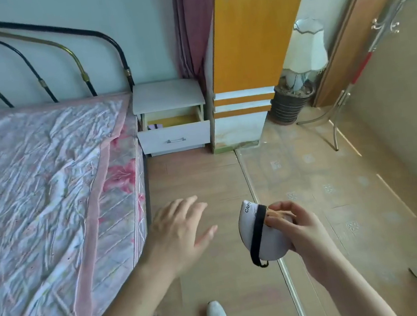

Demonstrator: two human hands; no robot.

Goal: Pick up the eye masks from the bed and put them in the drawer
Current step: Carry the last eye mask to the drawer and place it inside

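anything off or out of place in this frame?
Nothing stands out. The drawer of the nightstand is open, as the task needs. The right hand holds a white eye mask; the left hand is empty. The bed cover is merely wrinkled.

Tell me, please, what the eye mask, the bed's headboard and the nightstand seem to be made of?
Eye mask: soft white fabric, black elastic strap, folded in the right hand.
Headboard: metal tubing, glossy black with brass-coloured joints.
Nightstand: probably white laminated board, smooth and matt; its drawer has a metallic handle.
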